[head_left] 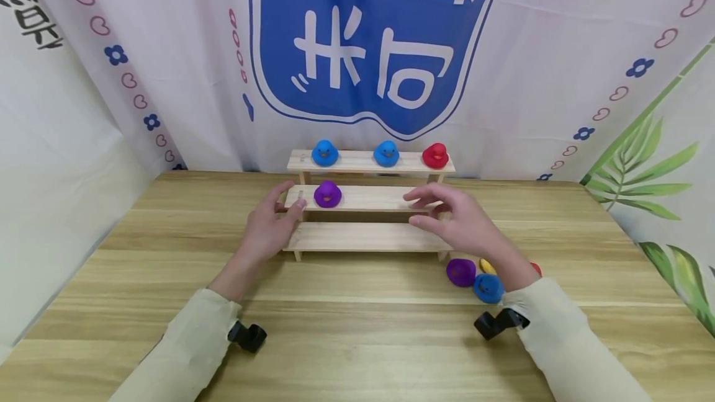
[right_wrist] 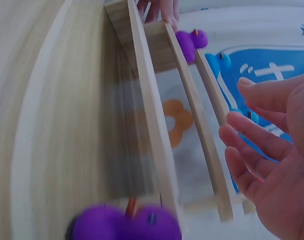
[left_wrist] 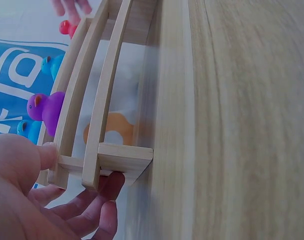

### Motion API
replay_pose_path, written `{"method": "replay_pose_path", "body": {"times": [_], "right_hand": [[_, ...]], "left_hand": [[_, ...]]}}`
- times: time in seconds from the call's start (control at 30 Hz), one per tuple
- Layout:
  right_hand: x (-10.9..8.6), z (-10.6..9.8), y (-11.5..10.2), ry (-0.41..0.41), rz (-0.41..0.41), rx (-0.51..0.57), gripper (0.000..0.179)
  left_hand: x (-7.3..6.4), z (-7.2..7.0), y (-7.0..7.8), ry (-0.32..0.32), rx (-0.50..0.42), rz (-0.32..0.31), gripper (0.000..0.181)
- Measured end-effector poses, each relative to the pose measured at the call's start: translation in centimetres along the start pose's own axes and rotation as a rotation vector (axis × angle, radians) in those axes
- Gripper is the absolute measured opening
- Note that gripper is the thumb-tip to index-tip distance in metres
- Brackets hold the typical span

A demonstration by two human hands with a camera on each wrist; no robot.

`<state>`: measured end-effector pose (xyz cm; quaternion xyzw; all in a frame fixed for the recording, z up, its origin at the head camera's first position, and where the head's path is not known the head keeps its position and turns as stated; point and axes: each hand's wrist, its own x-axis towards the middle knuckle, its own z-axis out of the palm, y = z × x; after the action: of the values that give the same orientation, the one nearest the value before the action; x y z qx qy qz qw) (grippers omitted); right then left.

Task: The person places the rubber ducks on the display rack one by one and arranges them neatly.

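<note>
Gripping the left end of the wooden stand (head_left: 368,228), your left hand (head_left: 268,225) has its thumb on the end of the middle shelf (head_left: 374,198) and its fingers bent round the side. Your right hand (head_left: 455,213) holds nothing; its fingers are loosely curved, with the thumb well apart from them, near that shelf's right end. The right wrist view seems to show a gap between your fingertips and the wood, though the angle makes it hard to be sure.

Near your left thumb, a purple duck (head_left: 328,195) sits upright on the middle shelf. Above it, the top shelf (head_left: 357,161) carries two blue ducks (head_left: 386,154) and, at its right end, a red duck (head_left: 436,156).

On the table (head_left: 346,340), just beyond the stand's front right corner, you have a second purple duck (head_left: 460,272) beside a third blue duck (head_left: 488,288). A yellow thing (head_left: 487,266) and a red thing (head_left: 537,268) are partly hidden by your right forearm. Behind the stand hangs a printed cloth (head_left: 530,79).
</note>
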<state>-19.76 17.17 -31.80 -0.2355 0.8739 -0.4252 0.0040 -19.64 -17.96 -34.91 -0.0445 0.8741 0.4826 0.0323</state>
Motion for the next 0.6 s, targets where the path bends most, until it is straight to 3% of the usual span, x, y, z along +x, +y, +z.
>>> {"method": "replay_pose_path", "body": {"times": [0.4, 0.6], "right_hand": [[-3.7, -3.3, 2.9, 0.036, 0.062, 0.031, 0.033], [-5.4, -5.0, 4.7, -0.003, 0.087, 0.047, 0.032]], "left_hand": [[0.0, 0.0, -0.1, 0.001, -0.003, 0.010, 0.070], [0.0, -0.1, -0.1, -0.002, -0.003, 0.006, 0.071]]}}
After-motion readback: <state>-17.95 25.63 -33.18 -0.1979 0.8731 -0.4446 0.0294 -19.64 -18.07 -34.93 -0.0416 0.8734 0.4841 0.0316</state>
